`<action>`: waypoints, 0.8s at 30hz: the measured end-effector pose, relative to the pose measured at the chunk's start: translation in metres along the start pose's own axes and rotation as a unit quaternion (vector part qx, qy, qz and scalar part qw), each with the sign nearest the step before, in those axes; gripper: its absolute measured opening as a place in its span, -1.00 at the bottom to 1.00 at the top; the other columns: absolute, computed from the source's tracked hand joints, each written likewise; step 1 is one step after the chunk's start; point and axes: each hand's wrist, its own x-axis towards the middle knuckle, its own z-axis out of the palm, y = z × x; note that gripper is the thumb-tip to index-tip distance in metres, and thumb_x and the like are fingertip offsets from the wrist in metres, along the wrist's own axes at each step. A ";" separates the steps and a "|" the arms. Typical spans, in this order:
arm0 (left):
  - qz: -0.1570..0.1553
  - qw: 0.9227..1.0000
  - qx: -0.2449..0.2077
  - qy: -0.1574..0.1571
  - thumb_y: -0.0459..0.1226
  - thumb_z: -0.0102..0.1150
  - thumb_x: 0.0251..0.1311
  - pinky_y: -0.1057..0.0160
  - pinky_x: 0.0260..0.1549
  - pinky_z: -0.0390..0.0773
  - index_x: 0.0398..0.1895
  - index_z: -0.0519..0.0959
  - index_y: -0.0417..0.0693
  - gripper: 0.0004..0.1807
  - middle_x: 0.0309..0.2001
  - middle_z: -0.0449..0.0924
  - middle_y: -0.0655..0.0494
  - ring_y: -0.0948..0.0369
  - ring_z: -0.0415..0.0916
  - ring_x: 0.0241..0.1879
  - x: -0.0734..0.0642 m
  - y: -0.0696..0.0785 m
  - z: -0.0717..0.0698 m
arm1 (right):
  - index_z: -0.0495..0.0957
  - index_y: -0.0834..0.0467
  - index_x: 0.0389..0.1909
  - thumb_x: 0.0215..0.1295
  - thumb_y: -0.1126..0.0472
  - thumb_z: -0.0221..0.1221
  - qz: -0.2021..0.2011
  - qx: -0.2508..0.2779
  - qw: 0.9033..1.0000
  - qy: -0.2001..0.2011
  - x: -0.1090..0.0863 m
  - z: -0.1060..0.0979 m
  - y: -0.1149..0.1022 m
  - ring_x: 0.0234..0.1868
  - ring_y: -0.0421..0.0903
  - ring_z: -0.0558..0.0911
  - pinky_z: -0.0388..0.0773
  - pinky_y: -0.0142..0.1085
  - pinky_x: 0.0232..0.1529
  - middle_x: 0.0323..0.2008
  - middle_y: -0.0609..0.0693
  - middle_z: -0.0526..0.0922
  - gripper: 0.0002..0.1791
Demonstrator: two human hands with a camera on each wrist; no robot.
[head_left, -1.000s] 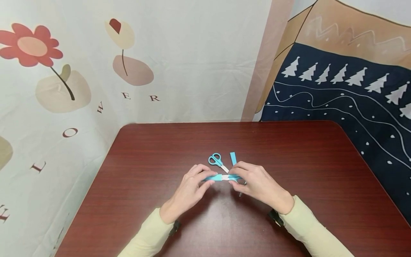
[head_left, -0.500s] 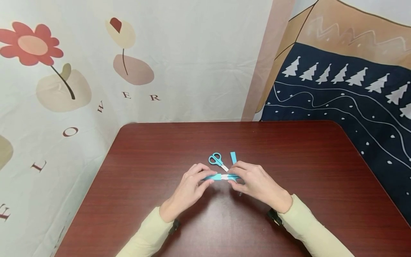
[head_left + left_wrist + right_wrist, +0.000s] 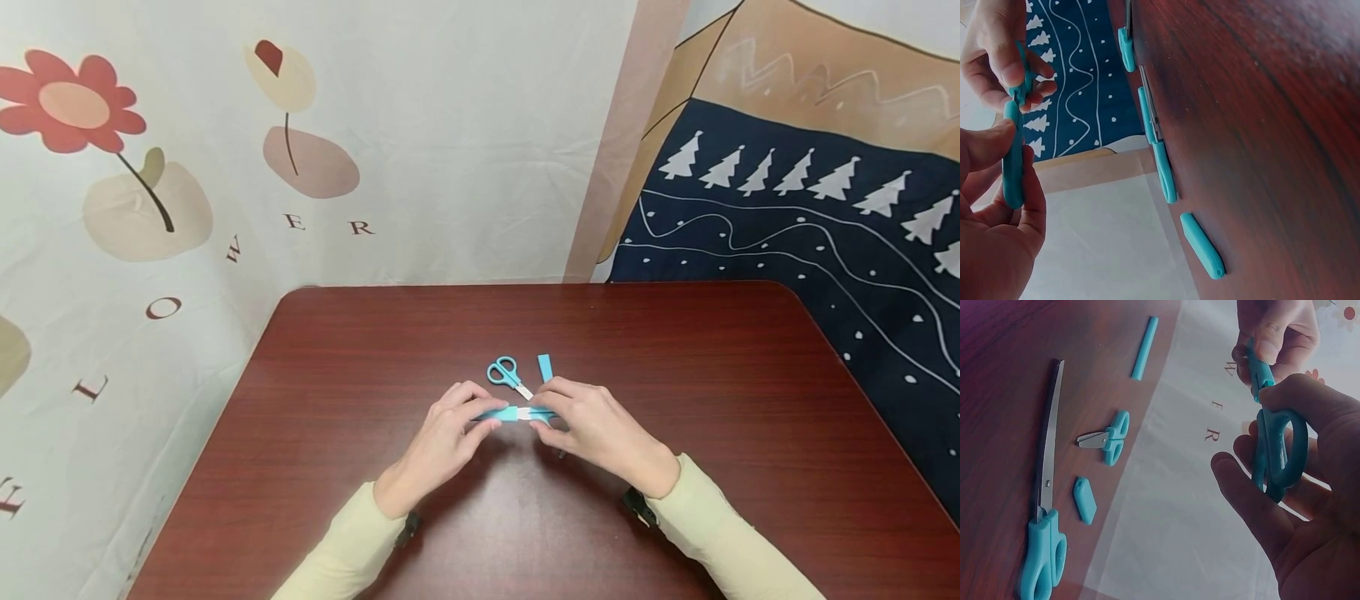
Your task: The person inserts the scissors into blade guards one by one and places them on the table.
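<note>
In the head view my left hand (image 3: 448, 429) pinches a turquoise blade cover (image 3: 507, 414) between thumb and fingers. My right hand (image 3: 592, 421) holds small scissors (image 3: 524, 413) by their turquoise handles, which show clearly as loops (image 3: 1294, 450) in the right wrist view. The two are lined up end to end above the table. A short stretch of metal blade shows between them, its tip at the cover's mouth. Seen from the left wrist, the cover (image 3: 1013, 165) points toward the scissors, whose handles (image 3: 1022, 78) are partly hidden by the fingers.
Another small pair of scissors (image 3: 505, 372) lies on the brown table (image 3: 375, 333) beyond the hands, beside a turquoise cover (image 3: 545, 367). The right wrist view shows long scissors (image 3: 1044, 487), a short cover (image 3: 1085, 500) and a long narrow cover (image 3: 1145, 349). Printed cloth (image 3: 465, 167) hangs behind.
My right hand has shifted slightly left toward my left hand, and the visible stretch of blade is a little shorter. My left hand stays nearly still.
</note>
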 end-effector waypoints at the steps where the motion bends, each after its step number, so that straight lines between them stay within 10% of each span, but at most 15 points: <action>1: -0.001 1.000 0.000 0.000 -0.41 0.46 0.19 0.35 -0.32 0.48 -0.09 0.76 -0.12 -0.78 -0.19 0.59 0.16 0.24 0.40 -0.25 0.000 0.000 0.000 | 0.71 0.17 -0.26 0.09 0.27 0.54 0.000 -0.001 1.000 0.000 0.000 0.000 0.000 -0.38 -0.27 0.62 0.62 -0.48 -0.34 -0.21 -0.06 0.67 -0.77; 24: -0.005 1.000 -0.004 0.000 -0.39 0.44 0.22 0.35 -0.32 0.47 -0.09 0.76 -0.13 -0.80 -0.20 0.59 0.17 0.24 0.41 -0.25 0.001 0.002 -0.001 | 0.72 0.17 -0.23 0.10 0.27 0.54 0.003 -0.011 1.000 -0.006 0.002 0.001 -0.004 -0.38 -0.28 0.62 0.62 -0.47 -0.35 -0.21 -0.06 0.68 -0.76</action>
